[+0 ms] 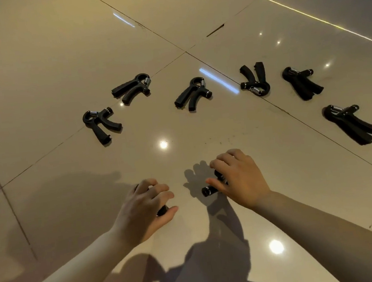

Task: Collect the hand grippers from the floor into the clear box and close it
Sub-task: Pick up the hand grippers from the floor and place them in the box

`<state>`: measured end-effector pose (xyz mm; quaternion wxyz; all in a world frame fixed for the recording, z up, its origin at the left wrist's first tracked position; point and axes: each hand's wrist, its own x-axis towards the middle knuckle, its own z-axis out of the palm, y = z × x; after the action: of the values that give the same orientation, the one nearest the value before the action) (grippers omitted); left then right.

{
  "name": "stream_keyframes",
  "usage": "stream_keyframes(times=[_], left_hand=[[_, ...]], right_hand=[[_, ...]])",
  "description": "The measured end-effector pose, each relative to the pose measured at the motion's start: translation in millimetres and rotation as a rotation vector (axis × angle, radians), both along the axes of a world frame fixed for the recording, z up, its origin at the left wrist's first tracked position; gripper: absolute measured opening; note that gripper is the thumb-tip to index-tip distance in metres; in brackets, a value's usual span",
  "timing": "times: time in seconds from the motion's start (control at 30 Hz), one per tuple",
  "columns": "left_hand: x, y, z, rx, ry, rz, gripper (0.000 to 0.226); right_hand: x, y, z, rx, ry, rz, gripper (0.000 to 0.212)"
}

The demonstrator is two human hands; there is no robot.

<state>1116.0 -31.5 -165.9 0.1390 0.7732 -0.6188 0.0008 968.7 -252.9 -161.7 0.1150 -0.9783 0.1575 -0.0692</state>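
Our left hand [145, 207]: palm down, fingers curled, bare forearm reaching forward.
Our right hand [238, 179]: palm down, fingers curled, bare forearm extended.

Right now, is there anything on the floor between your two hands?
No. In the head view, only bare glossy tile and a shadow lie between the left hand and the right hand; each hand covers its own black hand gripper.

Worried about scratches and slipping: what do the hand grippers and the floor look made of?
Hand grippers: matte black handles, likely plastic or rubber, since they show no glare; the coil spring is shiny, likely metal. Floor: glossy beige tile, mirroring lights, with joint lines.
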Motion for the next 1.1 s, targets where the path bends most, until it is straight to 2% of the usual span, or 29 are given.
stream_keyframes(times=[0.13, 0.3, 0.4, 0.53, 0.6, 0.77, 0.97, 1.1], left_hand=[[-3, 2, -8, -0.007, -0.026, 0.029, 0.044], [9, 4, -10, 0.015, -0.078, -0.001, 0.04], [7, 2, -13, 0.027, -0.012, -0.054, 0.038], [1, -6, 5, 0.01, 0.081, -0.088, 0.039], [-2, -12, 35, -0.019, 0.102, -0.161, 0.042], [-14, -26, 151, -0.187, 0.029, -0.268, 0.041], [-71, -16, 309, -0.372, -0.098, -0.36, 0.037], [-133, 9, 370, -0.483, -0.056, -0.343, 0.031]], right_hand=[[-1, 9, -4, -0.088, -0.033, 0.106, 0.026], [8, 21, -9, -0.181, 0.009, 0.232, 0.022], [9, 19, -1, -0.214, 0.064, 0.326, 0.028], [-13, 8, 37, -0.185, 0.061, 0.327, 0.047], [-30, 5, 70, -0.204, 0.08, 0.347, 0.052], [-78, 17, 176, -0.295, 0.112, 0.369, 0.047], [-155, 60, 300, -0.224, -0.217, 0.096, 0.026], [-212, 103, 327, -0.142, -0.454, -0.178, 0.023]])
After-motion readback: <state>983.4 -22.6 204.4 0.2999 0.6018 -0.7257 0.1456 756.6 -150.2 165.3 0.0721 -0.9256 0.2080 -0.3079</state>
